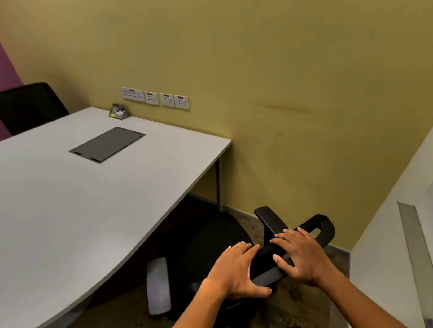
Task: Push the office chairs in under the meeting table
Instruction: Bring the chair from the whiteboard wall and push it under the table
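On the far left, a black chair (26, 107) is standing at the far side of the table (50, 215), and only its back is showing above the top. The table is filling the left and the middle of the room, with a grey cover plate (107, 144) set in its top and a small card holder (118, 112) near the wall sockets (154, 98).

At the near right corner of the table the chair to be pushed (207, 248) is waiting. Its seat is lying partly under the table edge, one grey armrest (159, 288) is pointing to the near left, and the top bar of its back is running from near left to far right.

The left hand (236, 272) is lying over this bar, fingers stretched forward, thumb under the near edge. Just to the right, the right hand (303, 254) is lying flat on the same bar with straight fingers. Both hands are pressing more than gripping.

The table is lying to the far left of the hands, so I judge that the push must go in that direction, across the bar. The right hand is nearer to the wall, and there is little room there.
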A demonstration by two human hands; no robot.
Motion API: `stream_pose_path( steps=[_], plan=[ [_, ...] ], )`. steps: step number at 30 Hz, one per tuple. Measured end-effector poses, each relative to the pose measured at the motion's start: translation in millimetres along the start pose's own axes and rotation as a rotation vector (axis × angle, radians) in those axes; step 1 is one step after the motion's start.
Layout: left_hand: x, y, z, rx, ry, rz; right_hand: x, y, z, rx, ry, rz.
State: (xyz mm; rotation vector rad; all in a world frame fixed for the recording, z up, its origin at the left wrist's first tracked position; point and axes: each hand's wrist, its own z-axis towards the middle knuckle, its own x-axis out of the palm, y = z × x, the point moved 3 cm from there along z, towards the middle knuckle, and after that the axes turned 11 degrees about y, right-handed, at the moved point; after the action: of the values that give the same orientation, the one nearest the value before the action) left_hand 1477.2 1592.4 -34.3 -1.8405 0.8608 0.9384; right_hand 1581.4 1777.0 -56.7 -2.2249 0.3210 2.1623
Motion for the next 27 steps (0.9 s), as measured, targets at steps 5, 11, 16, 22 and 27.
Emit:
stream_pose_path(
  steps=[5, 11, 16, 22, 27],
  plan=[
    [-52.0, 30.8, 42.2, -0.141, -0.094, 0.010, -29.9, -28.5, 91.7, -0.082, -0.035, -0.017],
    [-67.2, 51.3, 67.2, -0.280, -0.109, -0.028, -32.3, -46.3, 151.9, -0.210, 0.002, -0.024],
    [-103.3, 80.2, 105.8, -0.374, -0.203, -0.055, -51.3, -70.1, 227.8, -0.317, -0.053, -0.024],
    [-108.1, 102.4, 149.7, -0.560, -0.278, -0.046, -40.7, -91.8, 291.7, -0.431, -0.042, 0.014],
    [-147.1, 114.6, 216.3, -0.736, -0.342, -0.018, -57.6, -139.5, 372.5, -0.498, -0.034, 0.036]
  ],
)
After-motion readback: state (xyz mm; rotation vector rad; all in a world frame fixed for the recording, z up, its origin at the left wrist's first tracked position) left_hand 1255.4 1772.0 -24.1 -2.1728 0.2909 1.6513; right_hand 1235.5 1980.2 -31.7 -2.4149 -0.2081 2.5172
